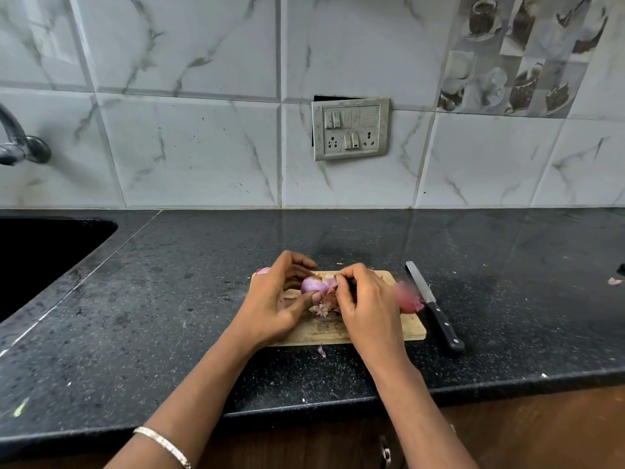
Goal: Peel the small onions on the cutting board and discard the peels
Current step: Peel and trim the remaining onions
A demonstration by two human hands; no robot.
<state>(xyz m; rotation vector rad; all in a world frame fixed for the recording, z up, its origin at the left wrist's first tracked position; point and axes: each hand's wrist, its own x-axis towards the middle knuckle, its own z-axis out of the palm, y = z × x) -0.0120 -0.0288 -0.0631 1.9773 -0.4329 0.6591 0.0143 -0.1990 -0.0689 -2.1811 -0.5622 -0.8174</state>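
While we cup the small onion (311,285) in our left hand (277,299), thumb and fingers curled round it over the middle of the wooden cutting board (411,328), our right hand (365,302) pinches a flap of skin (330,283) at the onion's 3 o'clock end. Tip: we'd pull that flap along the bulb rather than straight up, so it comes off as one sheet, not crumbs. Go easy on the grip, the bare purple flesh looks slippery. Skin goes on the peel pile (321,310) right under our hands. A second onion (263,270) sits at the board's 10 o'clock corner, and a blurry red onion (407,299) at 3 o'clock, near the knife (436,311). One scrap (321,351) lies on the black counter (169,333) at 6 o'clock, worth binning too.
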